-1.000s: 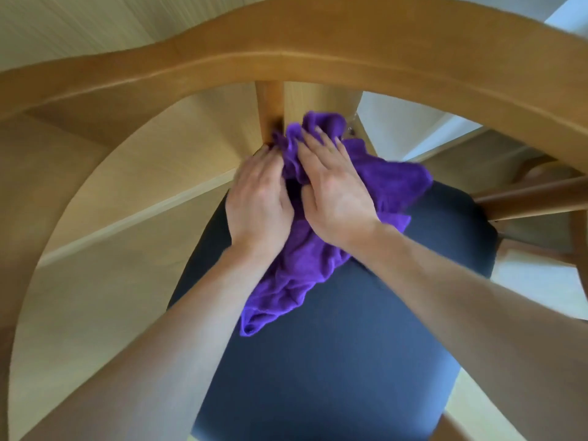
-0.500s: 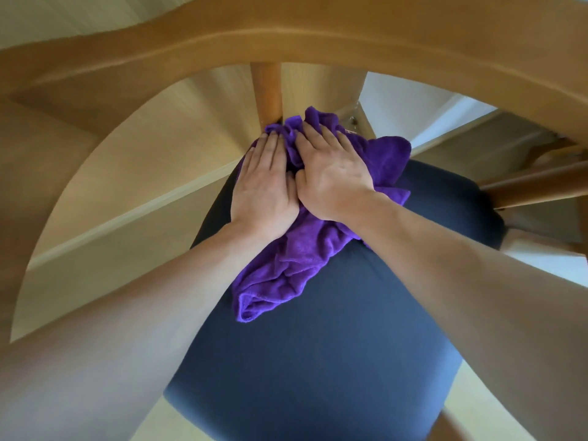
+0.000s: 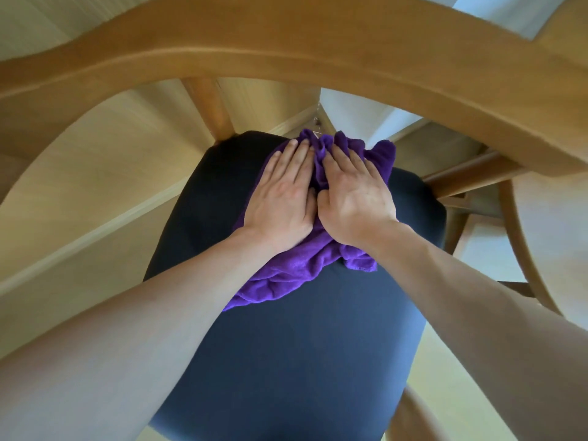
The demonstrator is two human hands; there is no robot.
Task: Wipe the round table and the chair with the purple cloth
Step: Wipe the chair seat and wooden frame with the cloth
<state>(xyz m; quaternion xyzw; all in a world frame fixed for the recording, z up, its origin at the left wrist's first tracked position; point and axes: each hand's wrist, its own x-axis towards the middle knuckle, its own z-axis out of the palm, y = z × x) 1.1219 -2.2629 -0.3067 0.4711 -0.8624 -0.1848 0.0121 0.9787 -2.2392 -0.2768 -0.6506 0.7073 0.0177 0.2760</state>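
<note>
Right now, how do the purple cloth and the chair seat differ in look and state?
The purple cloth is bright, crumpled and bunched in folds; the dark seat cushion is navy-black, smooth and flat. The cloth covers only the seat's far part, near the wooden backrest; most of the seat lies bare. The left hand and right hand press flat on the cloth, not the seat. Both look like fabric.

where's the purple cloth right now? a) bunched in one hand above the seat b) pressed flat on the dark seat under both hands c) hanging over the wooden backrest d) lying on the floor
b: the purple cloth lies on the chair's dark seat, with the left hand and the right hand side by side on top of it, fingers straight.
</note>
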